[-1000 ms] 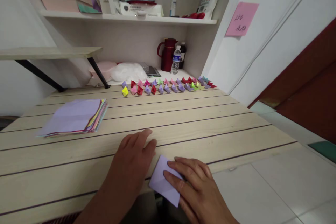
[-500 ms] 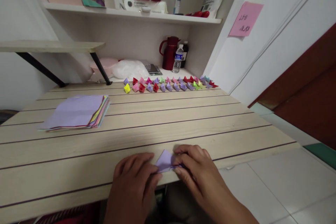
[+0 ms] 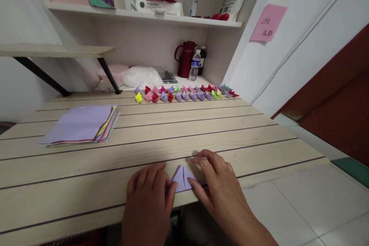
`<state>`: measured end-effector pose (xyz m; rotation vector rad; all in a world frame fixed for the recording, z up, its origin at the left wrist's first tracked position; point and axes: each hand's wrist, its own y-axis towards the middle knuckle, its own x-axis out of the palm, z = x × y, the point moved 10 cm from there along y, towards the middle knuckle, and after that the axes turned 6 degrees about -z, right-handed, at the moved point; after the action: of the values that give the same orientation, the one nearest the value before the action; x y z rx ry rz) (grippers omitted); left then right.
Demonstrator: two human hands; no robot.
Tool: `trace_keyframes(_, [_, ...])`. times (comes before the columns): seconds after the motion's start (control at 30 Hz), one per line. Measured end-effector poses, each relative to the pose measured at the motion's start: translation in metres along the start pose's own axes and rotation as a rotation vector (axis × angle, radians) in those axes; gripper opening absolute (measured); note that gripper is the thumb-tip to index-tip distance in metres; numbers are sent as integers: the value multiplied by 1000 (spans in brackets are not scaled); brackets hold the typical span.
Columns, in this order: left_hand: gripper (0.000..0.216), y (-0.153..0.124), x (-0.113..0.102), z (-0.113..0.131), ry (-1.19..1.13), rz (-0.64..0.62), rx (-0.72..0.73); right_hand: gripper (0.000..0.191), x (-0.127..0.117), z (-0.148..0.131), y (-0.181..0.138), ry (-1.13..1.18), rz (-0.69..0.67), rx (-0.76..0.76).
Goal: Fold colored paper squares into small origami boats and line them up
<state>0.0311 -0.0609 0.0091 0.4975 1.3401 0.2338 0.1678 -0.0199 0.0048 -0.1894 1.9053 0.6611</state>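
A small purple folded paper (image 3: 181, 178) lies near the table's front edge, a triangle with its point away from me. A dark slit runs down its middle where two flaps meet. My left hand (image 3: 150, 188) is at its left corner, thumb on the paper and fingers curled beside it, pinching that corner. On the other side, my right hand (image 3: 215, 178) rests its thumb on the right flap. The right fingers are lifted and spread apart from the thumb, with the index fingertip above the table.
A stack of coloured square papers (image 3: 77, 125) sits at the left, purple on top. Along the back stand two rows of small folded paper pieces (image 3: 178, 96). Behind them are a dark red jug (image 3: 186, 59) and a water bottle (image 3: 195, 65). A raised wooden shelf (image 3: 57, 50) overhangs the left.
The right flap now lies folded down against the left one, forming the middle slit. My right fingers have lifted off the paper and opened; my left hand has barely moved.
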Motion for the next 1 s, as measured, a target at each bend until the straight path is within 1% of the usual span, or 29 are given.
trace_keyframes(0.03, [1, -1, -2, 0, 22, 26, 6, 35, 0, -1, 1, 15, -2, -10])
trace_keyframes(0.1, [8, -7, -12, 2, 76, 138, 39, 41, 1, -4, 3, 54, -16, -31])
trace_keyframes(0.17, [19, -16, -20, 12, 105, 256, 127, 38, 1, -6, 6, 91, -35, -46])
trace_keyframes(0.2, [26, -21, -20, 19, 106, 293, 181, 35, 2, -7, 7, 108, -48, -50])
trace_keyframes(0.23, [33, -24, -18, 25, 95, 298, 228, 33, 2, -7, 9, 125, -65, -51])
trace_keyframes(0.3, [39, -26, -6, 35, 62, 224, 277, 28, 3, -6, 11, 148, -95, -45])
trace_keyframes(0.37, [38, -26, 8, 39, 49, 129, 280, 25, 3, -4, 10, 154, -106, -43])
trace_keyframes(0.4, [39, -25, 13, 40, 51, 93, 273, 25, 2, -3, 8, 147, -101, -48])
trace_keyframes(0.47, [42, -25, 19, 38, 72, 59, 249, 33, -2, -2, -1, 111, -60, -81])
trace_keyframes(0.53, [48, -26, 22, 36, 96, 40, 230, 43, -8, -7, -14, 34, 18, -148])
trace_keyframes(0.6, [52, -28, 24, 35, 116, 27, 218, 46, -9, -18, -30, -91, 81, -259])
trace_keyframes(0.67, [53, -30, 26, 35, 133, 23, 209, 48, -2, -32, -45, -219, 90, -391])
trace_keyframes(0.73, [54, -33, 27, 34, 151, 18, 201, 51, 6, -40, -54, -308, 79, -452])
trace_keyframes(0.8, [52, -36, 28, 32, 178, 19, 181, 48, 9, -39, -55, -342, 77, -425])
trace_keyframes(0.87, [48, -38, 26, 30, 204, 32, 150, 47, 10, -36, -53, -329, 75, -385])
trace_keyframes(1.0, [42, -41, 22, 30, 227, 57, 116, 47, 6, -34, -48, -213, 110, -314])
